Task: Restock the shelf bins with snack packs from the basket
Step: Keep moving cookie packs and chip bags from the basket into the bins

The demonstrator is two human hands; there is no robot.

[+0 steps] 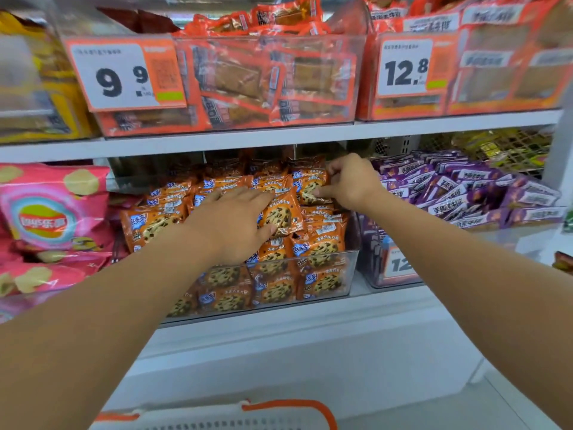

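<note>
Both hands are inside the clear cookie bin (352, 274) on the lower shelf (387, 308). Left hand (231, 223) lies flat, fingers straight, on the orange cookie packs (322, 246). Right hand (350, 181) pinches one pack (311, 189) near the back. White basket (217, 418) sits below, contents unseen.

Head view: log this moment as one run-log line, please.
phase: arranging cookie packs | left hand: flat on cookie packs | right hand: pinching one pack | bin: heaped full | basket: contents unseen
</note>
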